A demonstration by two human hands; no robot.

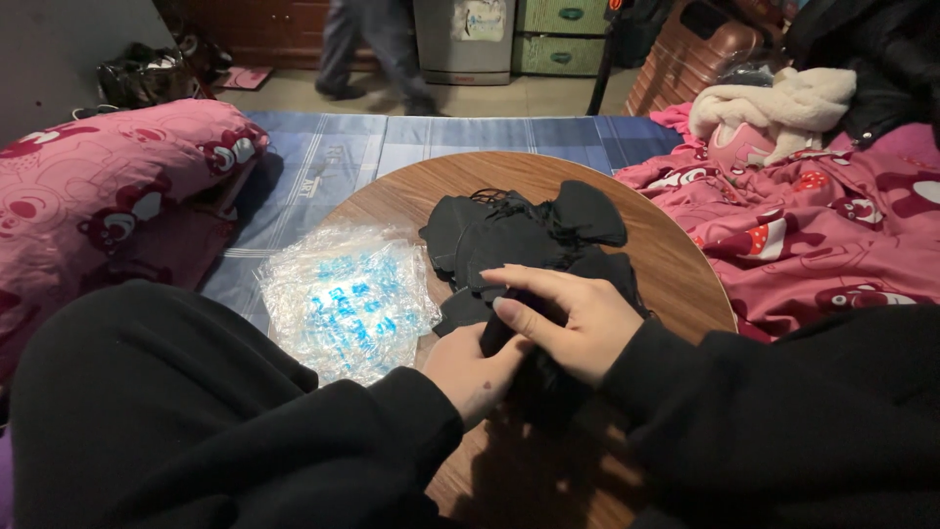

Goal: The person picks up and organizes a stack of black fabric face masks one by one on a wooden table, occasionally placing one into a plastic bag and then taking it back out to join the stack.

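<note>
A heap of black face masks lies on a round wooden table. My left hand and my right hand meet at the near edge of the heap, both gripping one black mask between the fingers. My right hand lies over the top of it, fingers pointing left. Most of the held mask is hidden under the hands. To the left of the heap sits a stack of clear plastic bags with blue print.
A pink patterned pillow lies at the left and a pink patterned blanket with a cream fleece garment at the right. A blue striped sheet lies beyond the table. Another person's legs stand at the far end, near boxes and a suitcase.
</note>
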